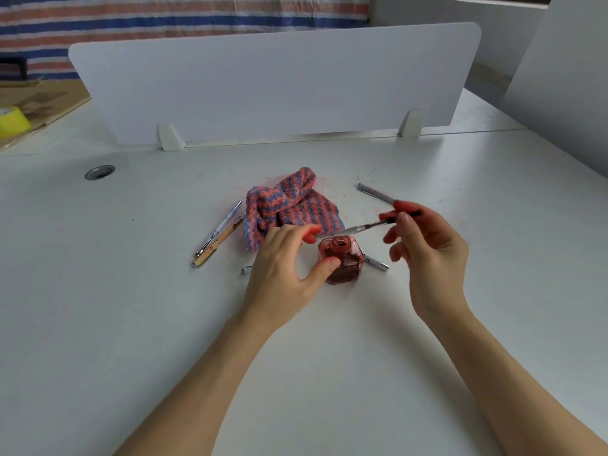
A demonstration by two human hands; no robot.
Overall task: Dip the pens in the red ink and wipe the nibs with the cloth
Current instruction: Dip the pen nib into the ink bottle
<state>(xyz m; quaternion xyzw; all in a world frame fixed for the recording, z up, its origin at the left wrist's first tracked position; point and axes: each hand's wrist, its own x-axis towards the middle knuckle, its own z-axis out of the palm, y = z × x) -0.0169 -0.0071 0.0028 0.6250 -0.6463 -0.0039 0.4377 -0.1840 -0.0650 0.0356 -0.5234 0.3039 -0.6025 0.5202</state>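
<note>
An open glass bottle of red ink [342,261] stands mid-table. My left hand [283,274] grips it, thumb on its front, ink-stained fingers at its back left. My right hand [427,251] holds a pen [362,228] level just above the bottle's mouth, its silver end pointing left and almost touching my left fingertips. A crumpled pink-and-blue striped cloth [289,205] lies just behind the bottle. A silver pen [220,227] and a wooden pen [217,245] lie left of the cloth. Another pen [376,193] lies at the back right, and a silver one [376,263] pokes out from behind the bottle.
A white divider panel [279,83] stands across the back of the white table [329,357]. A round cable grommet [99,172] sits at the left. A yellow tape roll [11,121] rests on cardboard at the far left. A short silver piece [246,269] lies beside my left wrist.
</note>
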